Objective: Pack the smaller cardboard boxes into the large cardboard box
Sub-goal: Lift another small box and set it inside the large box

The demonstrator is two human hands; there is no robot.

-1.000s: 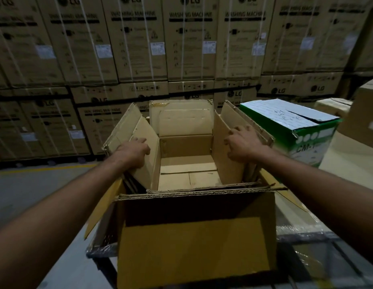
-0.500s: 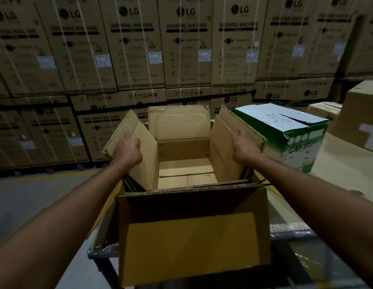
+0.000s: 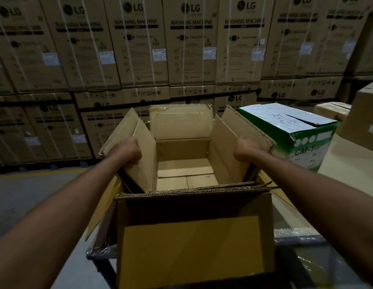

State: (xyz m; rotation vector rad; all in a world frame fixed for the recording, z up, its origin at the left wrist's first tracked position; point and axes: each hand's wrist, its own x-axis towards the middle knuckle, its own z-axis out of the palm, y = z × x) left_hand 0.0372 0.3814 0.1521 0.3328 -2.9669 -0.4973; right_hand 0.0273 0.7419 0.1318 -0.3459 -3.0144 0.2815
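A large open cardboard box [image 3: 194, 236] stands in front of me on a wrapped pallet; its near flap hangs down toward me. Nested inside it sits a smaller open cardboard box [image 3: 181, 130] with an empty bottom [image 3: 185, 174]. My left hand [image 3: 126, 151] grips the left side flaps [image 3: 139, 147] of the two boxes together. My right hand [image 3: 244, 150] grips the right side flaps [image 3: 229, 142]. Both flaps stand up and lean outward. The far flap stands upright.
A green and white box [image 3: 302, 142] marked CM-1 sits right of the open box. Plain cartons [image 3: 367, 119] stand at the far right on a cardboard sheet [image 3: 352, 163]. A wall of stacked washing machine cartons [image 3: 189, 49] fills the background. Grey floor [image 3: 31, 190] lies to the left.
Both hands slid up and outward along the side flaps, spreading them wider. My view tilted slightly upward.
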